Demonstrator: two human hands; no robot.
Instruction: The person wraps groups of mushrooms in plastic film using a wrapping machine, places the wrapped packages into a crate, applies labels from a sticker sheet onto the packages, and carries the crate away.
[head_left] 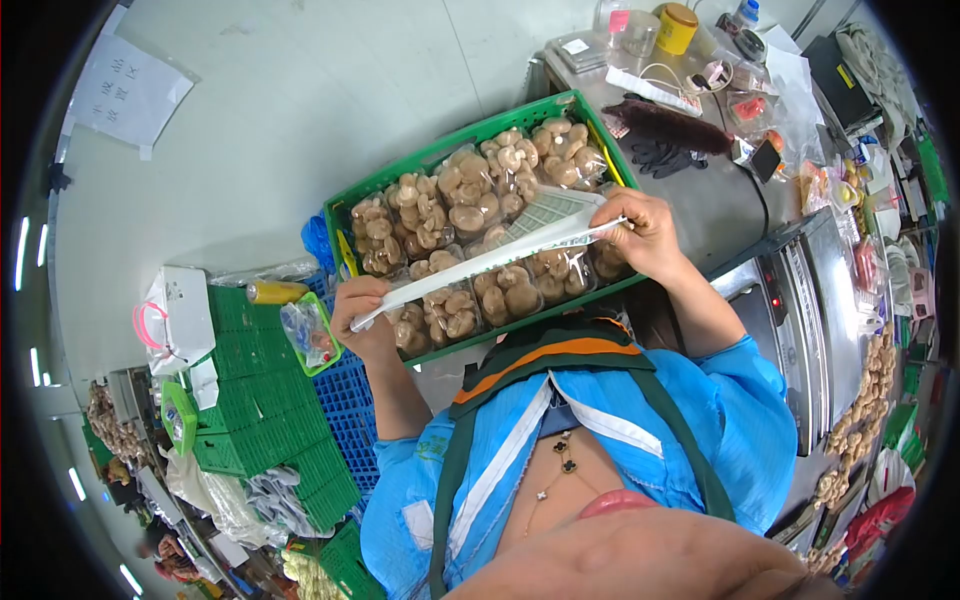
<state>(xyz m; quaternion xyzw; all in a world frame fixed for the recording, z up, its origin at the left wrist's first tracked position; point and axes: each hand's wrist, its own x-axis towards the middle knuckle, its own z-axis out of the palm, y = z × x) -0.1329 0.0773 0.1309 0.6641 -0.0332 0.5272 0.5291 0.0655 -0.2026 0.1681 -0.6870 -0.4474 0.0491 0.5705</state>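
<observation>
Green crates [270, 420] sit stacked beside a yellow can [275, 291]; black gloves [668, 155] and a yellow-lidded jar [678, 27] clutter the steel desk [715, 215].

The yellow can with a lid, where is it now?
In the head view, the yellow can stands at the top right, on the grey table, beyond the green plastic crate of mushrooms.
</observation>
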